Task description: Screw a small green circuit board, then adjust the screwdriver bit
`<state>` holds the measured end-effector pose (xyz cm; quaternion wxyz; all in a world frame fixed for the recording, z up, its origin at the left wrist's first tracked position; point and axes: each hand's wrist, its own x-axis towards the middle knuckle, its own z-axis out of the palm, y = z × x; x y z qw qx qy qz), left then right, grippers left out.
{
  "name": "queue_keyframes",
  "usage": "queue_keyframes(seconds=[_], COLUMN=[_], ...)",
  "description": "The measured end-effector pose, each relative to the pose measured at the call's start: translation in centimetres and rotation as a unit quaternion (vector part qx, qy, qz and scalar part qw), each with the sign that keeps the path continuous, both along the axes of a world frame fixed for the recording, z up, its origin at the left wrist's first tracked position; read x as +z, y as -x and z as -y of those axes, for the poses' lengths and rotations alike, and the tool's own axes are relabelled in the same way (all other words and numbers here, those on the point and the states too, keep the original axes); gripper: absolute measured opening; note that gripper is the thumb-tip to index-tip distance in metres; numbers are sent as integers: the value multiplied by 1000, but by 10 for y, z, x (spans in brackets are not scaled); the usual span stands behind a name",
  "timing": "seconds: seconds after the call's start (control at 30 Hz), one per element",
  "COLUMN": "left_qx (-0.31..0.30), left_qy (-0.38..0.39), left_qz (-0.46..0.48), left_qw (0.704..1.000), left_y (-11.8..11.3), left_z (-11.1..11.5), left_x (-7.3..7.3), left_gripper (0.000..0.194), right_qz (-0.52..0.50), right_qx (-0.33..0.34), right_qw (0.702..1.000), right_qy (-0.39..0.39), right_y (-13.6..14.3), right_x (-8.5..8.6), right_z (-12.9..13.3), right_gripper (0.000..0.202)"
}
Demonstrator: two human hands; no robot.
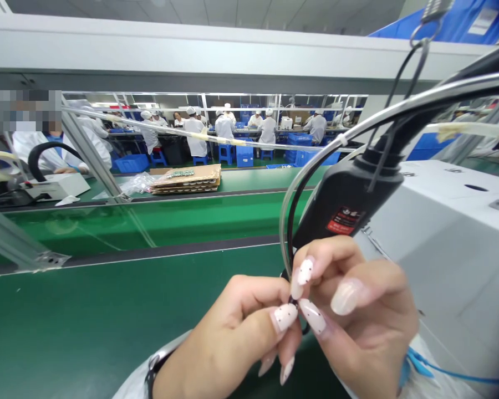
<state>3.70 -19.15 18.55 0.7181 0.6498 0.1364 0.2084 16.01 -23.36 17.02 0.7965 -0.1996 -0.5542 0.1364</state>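
Observation:
My left hand (pixel 241 332) and my right hand (pixel 357 310) meet at the lower right of the head view. Between their fingertips is a small black part (pixel 293 301), mostly covered. The left thumb and index finger pinch it from the left. From the right, my right thumb and a fingertip close on it, the other fingers curled. Just behind the right hand, a black handheld power tool (pixel 345 205) with a red label hangs at a slant, its lower end hidden. A clear tube (pixel 283 221) and a black cable run down beside it to the hands.
Below the hands lies a green work surface (pixel 108 316). A white box-shaped machine (pixel 453 233) stands on the right. Across a green divider, stacked cardboard (pixel 187 180) carries circuit boards. A metal post (pixel 93 149) stands at left; a co-worker (pixel 45 144) sits behind it.

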Motion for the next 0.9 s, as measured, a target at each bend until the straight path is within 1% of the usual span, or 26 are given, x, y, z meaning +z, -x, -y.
queue_keyframes(seconds=[0.33, 0.5, 0.7, 0.9], left_qx=[3, 1, 1, 5], left_qy=[6, 5, 6, 3], left_qz=[-5, 2, 3, 2], left_qw=[1000, 1000, 1000, 1000], left_y=[-3, -2, -2, -2], left_z=[1, 0, -1, 1], left_x=[0, -2, -4, -2], left_gripper=[43, 41, 41, 39], right_qz=[-2, 0, 13, 38], right_qx=[16, 26, 90, 116], right_qw=[1000, 999, 995, 991], right_qy=[12, 37, 30, 56], right_y=[-3, -4, -9, -15], right_x=[1, 1, 1, 3], right_z=[2, 4, 3, 4], right_gripper=[28, 28, 29, 29])
